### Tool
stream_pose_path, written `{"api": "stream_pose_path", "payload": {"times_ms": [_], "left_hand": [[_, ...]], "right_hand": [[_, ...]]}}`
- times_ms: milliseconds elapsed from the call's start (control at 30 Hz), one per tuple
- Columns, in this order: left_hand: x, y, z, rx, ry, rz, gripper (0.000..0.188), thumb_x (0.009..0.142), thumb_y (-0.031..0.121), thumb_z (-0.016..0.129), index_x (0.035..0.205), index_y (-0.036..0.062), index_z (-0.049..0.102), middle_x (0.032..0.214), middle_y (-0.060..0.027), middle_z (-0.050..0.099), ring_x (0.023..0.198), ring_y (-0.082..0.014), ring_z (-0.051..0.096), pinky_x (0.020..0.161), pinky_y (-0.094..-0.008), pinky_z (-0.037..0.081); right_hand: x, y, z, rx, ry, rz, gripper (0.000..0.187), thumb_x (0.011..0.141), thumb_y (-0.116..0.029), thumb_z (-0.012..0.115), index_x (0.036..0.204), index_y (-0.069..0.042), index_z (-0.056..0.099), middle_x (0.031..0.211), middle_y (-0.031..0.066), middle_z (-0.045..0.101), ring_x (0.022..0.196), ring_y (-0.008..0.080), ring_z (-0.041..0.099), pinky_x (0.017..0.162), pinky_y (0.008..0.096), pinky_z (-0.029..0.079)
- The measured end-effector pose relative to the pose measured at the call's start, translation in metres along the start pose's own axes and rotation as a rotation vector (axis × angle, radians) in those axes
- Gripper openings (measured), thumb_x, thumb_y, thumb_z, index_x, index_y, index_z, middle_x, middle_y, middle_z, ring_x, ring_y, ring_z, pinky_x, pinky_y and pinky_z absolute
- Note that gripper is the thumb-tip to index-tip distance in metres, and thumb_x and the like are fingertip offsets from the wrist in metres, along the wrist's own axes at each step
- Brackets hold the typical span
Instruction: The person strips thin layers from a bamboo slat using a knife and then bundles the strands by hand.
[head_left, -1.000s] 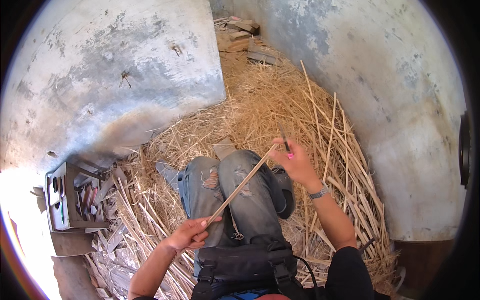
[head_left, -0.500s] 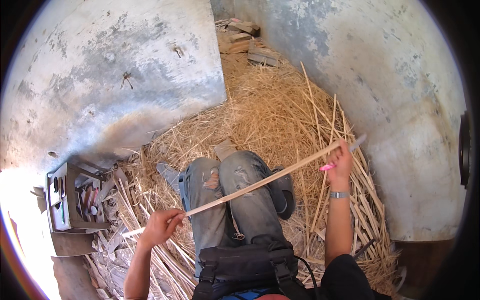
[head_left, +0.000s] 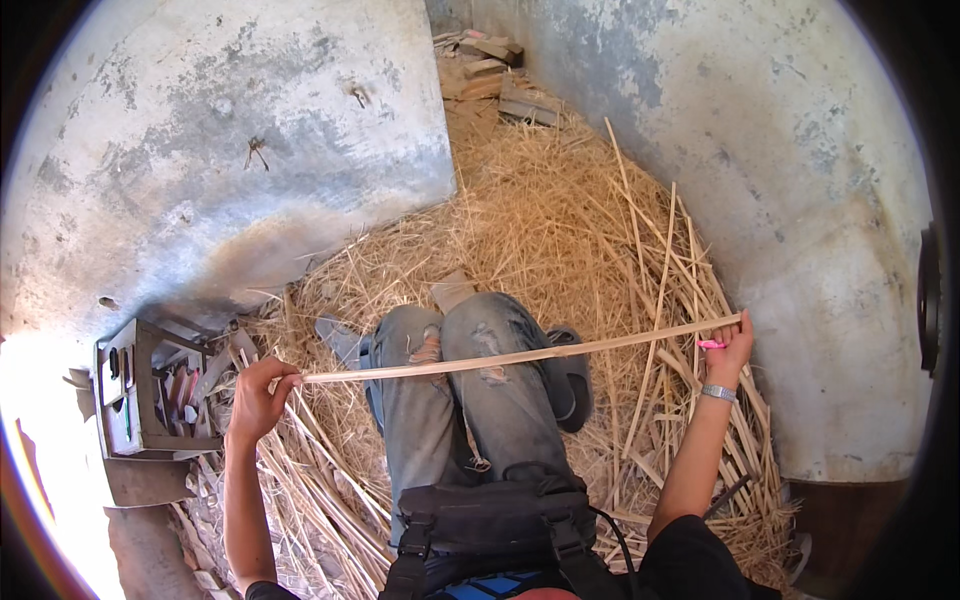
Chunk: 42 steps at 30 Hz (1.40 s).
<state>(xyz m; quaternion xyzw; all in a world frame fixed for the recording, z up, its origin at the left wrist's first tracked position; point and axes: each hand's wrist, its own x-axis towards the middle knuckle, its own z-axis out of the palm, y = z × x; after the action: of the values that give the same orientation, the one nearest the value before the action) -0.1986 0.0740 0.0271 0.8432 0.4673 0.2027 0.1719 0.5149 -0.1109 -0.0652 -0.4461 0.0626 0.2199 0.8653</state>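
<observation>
A long, pale strip of split wood or bamboo (head_left: 520, 357) is stretched almost level above my thighs. My left hand (head_left: 262, 393) pinches its left end between thumb and fingers. At the other end, the fingers of my right hand (head_left: 733, 350) are closed around the strip, above a wristwatch. That same hand also keeps hold of a small knife with a pink handle (head_left: 712, 344); its blade cannot be made out now. Under the strip are my knees in worn, torn jeans (head_left: 490, 400).
Shavings and straw-like strips (head_left: 540, 220) cover the floor. Long strips lie in a bundle (head_left: 310, 500) at left and a pile (head_left: 740, 450) at right. A wooden tool box (head_left: 160, 440) stands at left. Worn walls (head_left: 700, 130) enclose the spot; wood blocks (head_left: 525, 105) lie at the back.
My hands have moved apart, the left outward to the strip's end, the right outward and lower. The strip has gone from slanted to nearly level. The knife blade no longer shows.
</observation>
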Motion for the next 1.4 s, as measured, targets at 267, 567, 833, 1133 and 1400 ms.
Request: {"api": "stream_pose_path", "payload": {"times_ms": [267, 567, 833, 1133, 1400], "left_hand": [[-0.007, 0.024, 0.018, -0.289, -0.173, -0.242, 0.006, 0.091, 0.002, 0.074, 0.093, -0.0033, 0.075, 0.079, -0.0135, 0.073, 0.061, -0.0176, 0.067, 0.058, -0.0316, 0.052], [0.01, 0.091, 0.083, -0.645, -0.18, -0.203, 0.012, 0.096, 0.006, 0.073, 0.099, -0.005, 0.076, 0.079, -0.0096, 0.073, 0.059, -0.0127, 0.068, 0.055, -0.0257, 0.053], [0.027, 0.107, 0.083, -0.981, -0.379, -0.23, 0.021, 0.103, -0.001, 0.06, 0.12, -0.0085, 0.07, 0.104, -0.0128, 0.073, 0.084, -0.0155, 0.074, 0.078, -0.0267, 0.057], [0.021, 0.068, 0.088, -1.126, -0.145, -0.243, 0.034, 0.105, -0.002, 0.054, 0.137, -0.0088, 0.058, 0.116, -0.0201, 0.074, 0.105, -0.0243, 0.075, 0.097, -0.0352, 0.058], [-0.133, -0.181, 0.168, -0.149, 0.286, -0.852, 0.052, 0.097, 0.018, 0.065, 0.141, -0.0071, 0.055, 0.125, -0.0285, 0.069, 0.119, -0.0368, 0.068, 0.102, -0.0432, 0.053]], "right_hand": [[-0.037, 0.012, 0.033, -0.129, -0.057, -0.021, 0.03, 0.101, -0.029, 0.07, 0.08, -0.017, 0.052, 0.06, -0.0084, 0.03, 0.045, 0.0058, 0.023, 0.041, 0.0257, 0.02], [-0.119, 0.085, 0.068, -0.422, -0.363, -0.012, 0.017, 0.101, -0.025, 0.071, 0.094, -0.014, 0.061, 0.059, -0.0086, 0.031, 0.044, 0.0043, 0.027, 0.041, 0.0246, 0.023], [-0.124, 0.068, 0.082, -0.346, -0.377, -0.062, 0.025, 0.106, -0.028, 0.064, 0.108, -0.003, 0.067, 0.059, -0.0083, 0.03, 0.045, 0.0035, 0.025, 0.042, 0.0236, 0.024], [-0.074, 0.032, 0.077, -0.251, -0.228, -0.205, 0.018, 0.103, -0.023, 0.066, 0.104, -0.006, 0.069, 0.059, -0.0077, 0.032, 0.047, 0.0044, 0.026, 0.043, 0.0257, 0.023], [0.021, 0.029, -0.068, -0.302, 0.739, -0.147, 0.033, 0.095, -0.035, 0.064, 0.091, -0.004, 0.054, 0.059, 0.0033, 0.042, 0.047, 0.0162, 0.039, 0.035, 0.0324, 0.028]]}}
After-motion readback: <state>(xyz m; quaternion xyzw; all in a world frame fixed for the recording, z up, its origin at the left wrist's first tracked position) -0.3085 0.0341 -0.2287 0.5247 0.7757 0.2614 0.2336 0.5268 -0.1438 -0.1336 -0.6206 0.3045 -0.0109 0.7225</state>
